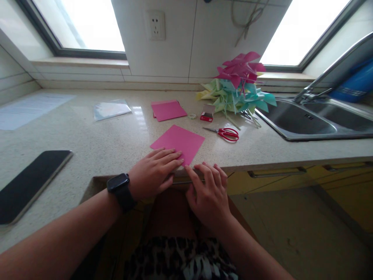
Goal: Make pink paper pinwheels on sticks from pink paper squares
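Note:
A square pink sheet of paper (182, 139) lies turned cornerwise on the countertop near its front edge. My left hand (154, 170), with a black watch (118, 182) on its wrist, rests palm down on the paper's near left side, fingers stretched out. At the near corner of the sheet, the index fingertip of my right hand (209, 190) touches or nearly touches the paper; its other fingers are loosely bent over the counter edge, and I see nothing held. Red-handled scissors (229, 134) lie to the right of the sheet. Behind it is a small stack of pink paper (168, 110).
A tape roll (192, 116) and small red box (206, 116) sit behind the scissors. Paper pinwheels (239, 83) are piled before the steel sink (303, 116). Leftward are a clear packet (112, 109), printed sheets (32, 109) and a phone (33, 182). The counter (96, 144) ends near my body.

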The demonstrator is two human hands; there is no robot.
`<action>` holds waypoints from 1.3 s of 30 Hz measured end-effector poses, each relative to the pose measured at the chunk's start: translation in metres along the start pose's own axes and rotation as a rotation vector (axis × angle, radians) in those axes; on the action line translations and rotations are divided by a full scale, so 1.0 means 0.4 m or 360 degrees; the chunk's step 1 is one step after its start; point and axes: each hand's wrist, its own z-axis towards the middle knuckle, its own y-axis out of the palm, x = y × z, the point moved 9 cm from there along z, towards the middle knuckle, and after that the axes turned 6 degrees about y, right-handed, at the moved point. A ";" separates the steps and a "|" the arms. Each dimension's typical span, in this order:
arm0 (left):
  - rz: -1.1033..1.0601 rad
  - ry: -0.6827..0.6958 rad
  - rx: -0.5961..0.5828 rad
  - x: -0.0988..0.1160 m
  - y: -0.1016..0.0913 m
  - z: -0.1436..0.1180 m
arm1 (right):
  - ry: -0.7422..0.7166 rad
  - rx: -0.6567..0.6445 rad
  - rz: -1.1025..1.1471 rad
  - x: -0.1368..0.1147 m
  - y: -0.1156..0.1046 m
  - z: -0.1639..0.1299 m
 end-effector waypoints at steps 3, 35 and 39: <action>-0.0007 -0.0005 0.0003 -0.001 0.000 0.001 | 0.0000 0.0004 -0.0003 0.000 0.002 0.001; 0.0018 -0.0027 0.0028 0.005 -0.001 0.001 | 0.0059 -0.0152 -0.0125 -0.004 0.004 0.026; 0.0016 -0.0004 0.0014 0.006 0.001 0.002 | 0.0056 -0.0143 -0.0139 -0.004 0.002 0.030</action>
